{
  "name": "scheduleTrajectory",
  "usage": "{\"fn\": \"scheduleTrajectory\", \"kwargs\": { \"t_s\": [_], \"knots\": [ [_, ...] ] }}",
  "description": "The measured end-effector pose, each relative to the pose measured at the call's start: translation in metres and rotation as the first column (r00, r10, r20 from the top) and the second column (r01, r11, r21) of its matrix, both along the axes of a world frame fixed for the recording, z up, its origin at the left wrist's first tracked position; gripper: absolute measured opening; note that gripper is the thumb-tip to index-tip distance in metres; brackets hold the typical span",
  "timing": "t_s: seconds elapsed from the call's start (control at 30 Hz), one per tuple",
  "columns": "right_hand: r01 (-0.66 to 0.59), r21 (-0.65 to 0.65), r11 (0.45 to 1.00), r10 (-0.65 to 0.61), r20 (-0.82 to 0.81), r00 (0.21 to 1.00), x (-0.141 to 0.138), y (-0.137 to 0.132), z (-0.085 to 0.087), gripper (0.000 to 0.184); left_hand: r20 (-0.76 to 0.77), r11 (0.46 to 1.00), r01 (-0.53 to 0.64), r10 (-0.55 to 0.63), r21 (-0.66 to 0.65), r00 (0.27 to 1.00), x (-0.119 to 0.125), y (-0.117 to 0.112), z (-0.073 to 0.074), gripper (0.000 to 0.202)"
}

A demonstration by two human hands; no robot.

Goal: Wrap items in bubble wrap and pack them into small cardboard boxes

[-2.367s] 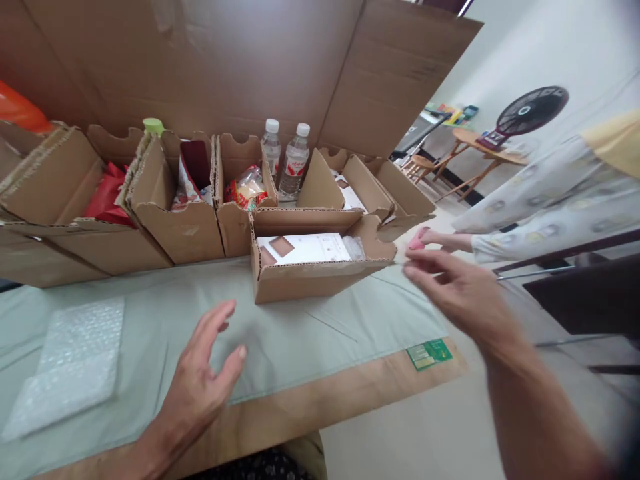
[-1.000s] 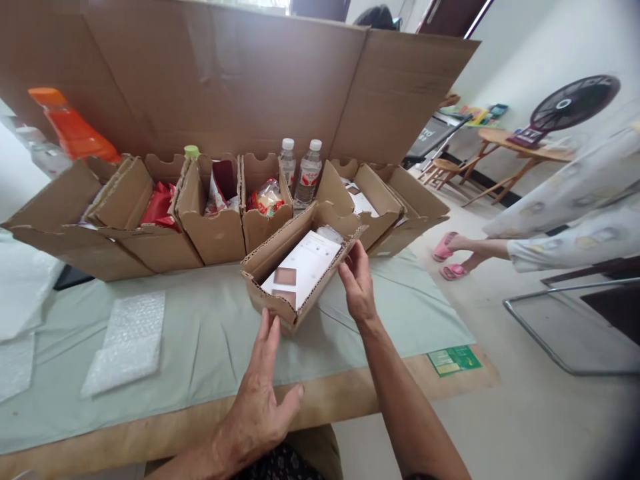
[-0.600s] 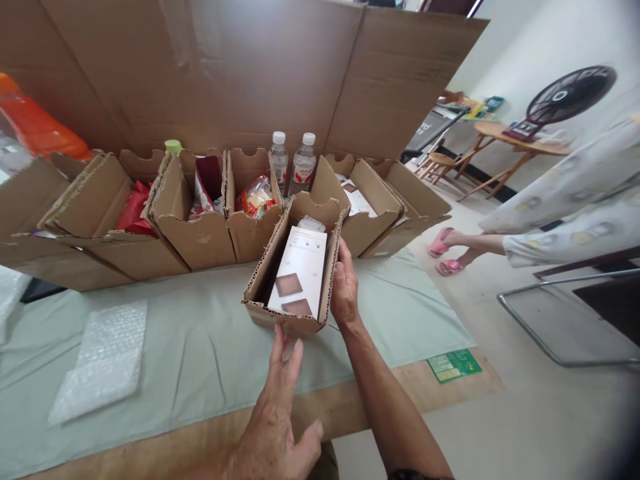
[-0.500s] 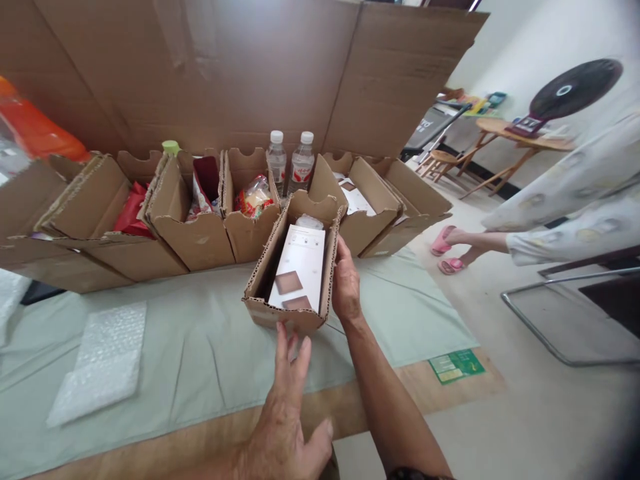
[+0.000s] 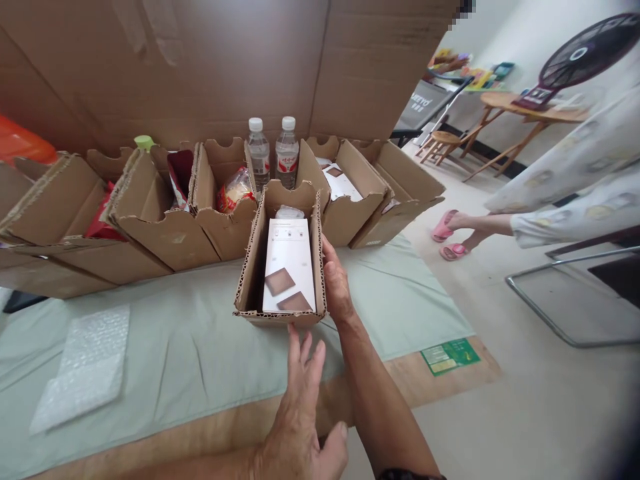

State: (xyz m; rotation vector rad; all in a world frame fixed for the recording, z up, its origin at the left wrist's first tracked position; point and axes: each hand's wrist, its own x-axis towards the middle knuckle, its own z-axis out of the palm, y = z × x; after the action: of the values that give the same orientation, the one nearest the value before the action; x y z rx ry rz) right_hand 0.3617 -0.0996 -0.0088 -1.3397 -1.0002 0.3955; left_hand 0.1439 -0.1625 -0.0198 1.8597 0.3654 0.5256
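Note:
An open-topped cardboard bin (image 5: 245, 277) stands in front of me on the cloth, pulled forward of the row. Inside it is a white box (image 5: 291, 257) with brown squares printed on it, and clear plastic shows behind. My right hand (image 5: 337, 283) lies along the bin's right side with its fingers extended; part of the fingers is hidden. Below the bin's front wall is my left hand (image 5: 303, 393), fingers spread and thumb apart, fingertips at or just touching the lower front edge.
Behind stand more cardboard bins (image 5: 167, 243), two water bottles (image 5: 287, 157) and a tall cardboard panel (image 5: 240, 73). Bubble wrap (image 5: 85, 363) lies left on the green cloth (image 5: 185, 333). To the right are a person's feet in pink slippers (image 5: 453, 251), a metal frame (image 5: 537, 320) and a fan (image 5: 575, 57).
The bin has turned slightly, now facing me more squarely. My left hand has shifted a little right along its front edge. The right hand stays at its side. The view has shifted slightly.

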Motion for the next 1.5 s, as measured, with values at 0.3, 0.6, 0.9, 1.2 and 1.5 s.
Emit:
{"fn": "scheduleTrajectory", "kwargs": {
  "t_s": [0.3, 0.6, 0.9, 1.2, 1.5],
  "knots": [
    [0.312, 0.096, 0.945, -0.288, -0.211, 0.934, 0.017, 0.0, -0.015, 0.051, 0.049, 0.992, -0.055, 0.049, 0.112, 0.998, 0.048, 0.029, 0.01, 0.105],
    [0.411, -0.045, 0.91, -0.409, -0.255, 0.877, 0.014, 0.002, -0.012, 0.051, -0.063, 0.994, -0.108, 0.109, 0.011, 0.992, 0.1, 0.093, -0.004, 0.082],
    [0.391, -0.071, 0.918, -0.397, -0.126, 0.909, 0.013, 0.003, -0.02, 0.042, -0.255, 0.993, -0.009, 0.04, 0.121, 0.966, 0.104, 0.134, -0.003, 0.072],
    [0.096, -0.13, 0.987, -0.06, 0.259, 0.964, -0.048, 0.022, 0.053, 0.036, -0.207, 0.919, -0.154, 0.24, 0.362, 0.948, -0.086, 0.104, -0.029, 0.04],
    [0.324, -0.414, 0.851, 0.12, 0.752, 0.648, -0.056, 0.138, 0.1, 0.025, -0.053, 0.808, -0.425, 0.486, 0.408, 0.872, -0.146, 0.115, -0.02, 0.033]
  ]
}}
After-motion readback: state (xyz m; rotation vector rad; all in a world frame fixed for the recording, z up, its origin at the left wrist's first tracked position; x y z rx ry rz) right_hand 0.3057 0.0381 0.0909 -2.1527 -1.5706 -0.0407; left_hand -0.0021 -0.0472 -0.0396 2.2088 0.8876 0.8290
